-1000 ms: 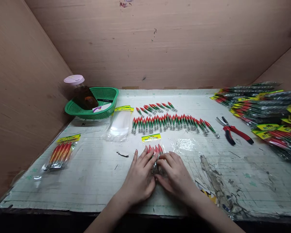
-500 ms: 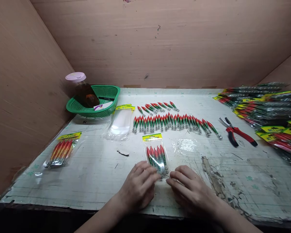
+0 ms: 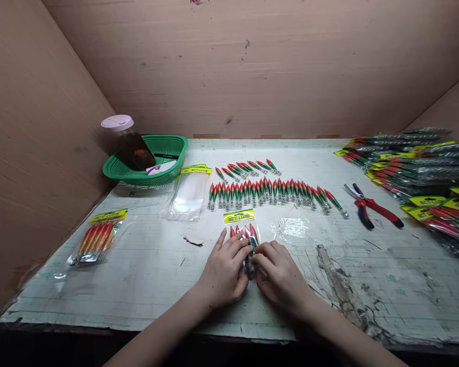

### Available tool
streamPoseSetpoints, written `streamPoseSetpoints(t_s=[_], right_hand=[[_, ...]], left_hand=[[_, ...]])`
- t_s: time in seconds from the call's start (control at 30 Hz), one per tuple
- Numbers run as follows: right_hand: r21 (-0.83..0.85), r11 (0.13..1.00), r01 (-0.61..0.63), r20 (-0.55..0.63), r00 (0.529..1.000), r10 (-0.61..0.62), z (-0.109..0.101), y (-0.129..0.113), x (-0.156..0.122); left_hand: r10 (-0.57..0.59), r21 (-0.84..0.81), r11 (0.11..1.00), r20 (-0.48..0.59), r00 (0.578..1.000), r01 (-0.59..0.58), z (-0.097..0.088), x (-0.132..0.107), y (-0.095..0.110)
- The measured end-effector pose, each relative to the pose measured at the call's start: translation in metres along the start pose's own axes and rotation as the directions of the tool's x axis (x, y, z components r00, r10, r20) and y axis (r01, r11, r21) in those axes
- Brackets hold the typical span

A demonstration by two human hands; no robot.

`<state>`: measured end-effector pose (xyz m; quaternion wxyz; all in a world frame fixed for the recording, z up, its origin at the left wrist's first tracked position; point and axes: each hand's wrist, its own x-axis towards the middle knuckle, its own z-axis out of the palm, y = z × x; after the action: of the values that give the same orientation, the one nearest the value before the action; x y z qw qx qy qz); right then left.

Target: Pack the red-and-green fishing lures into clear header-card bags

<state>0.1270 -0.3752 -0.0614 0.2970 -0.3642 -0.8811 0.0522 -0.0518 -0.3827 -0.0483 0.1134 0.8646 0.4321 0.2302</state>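
Observation:
A clear bag of red-and-green fishing lures with a yellow header card (image 3: 239, 217) lies in front of me on the worktable. My left hand (image 3: 224, 270) and my right hand (image 3: 278, 274) both press on the bag's lower half, fingers curled over the lures and pinching the plastic. Only the lures' red tips and the header card show above my fingers. Behind the bag, a long row of loose red-and-green lures (image 3: 275, 192) lies side by side, with a shorter row (image 3: 247, 168) further back.
A green basket (image 3: 147, 160) holding a dark jar with a pink lid (image 3: 117, 123) sits back left. Empty clear bags (image 3: 189, 192) lie beside it. A packed bag of orange lures (image 3: 97, 237) lies left. Red-handled pliers (image 3: 372, 209) and stacked packed bags (image 3: 421, 173) occupy the right.
My hands had slid down off the bag toward me half a second ago, exposing the lures. Now they have moved back up onto its lower half and closed together.

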Motion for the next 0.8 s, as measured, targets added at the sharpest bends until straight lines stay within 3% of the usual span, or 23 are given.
streamPoseSetpoints(t_s=[0.27,0.43,0.63,0.8], right_hand=[[0.022,1.0,0.008,0.083,0.997,-0.01,-0.008,0.0,-0.001],[-0.011,1.0,0.006,0.042,0.999,-0.005,-0.005,0.001,0.001],[-0.004,1.0,-0.007,0.028,1.0,0.007,-0.007,0.002,0.005],[0.0,1.0,-0.029,0.019,0.999,0.029,-0.006,0.0,0.01]], left_hand=[[0.057,0.054,0.997,-0.063,0.996,-0.053,0.005,-0.003,-0.004],[0.097,0.125,0.989,-0.153,0.983,-0.078,0.009,-0.005,-0.004],[0.114,0.147,0.985,-0.132,0.985,-0.094,0.004,-0.003,-0.003],[0.146,0.149,0.982,-0.184,0.972,-0.119,0.007,-0.002,-0.002]])
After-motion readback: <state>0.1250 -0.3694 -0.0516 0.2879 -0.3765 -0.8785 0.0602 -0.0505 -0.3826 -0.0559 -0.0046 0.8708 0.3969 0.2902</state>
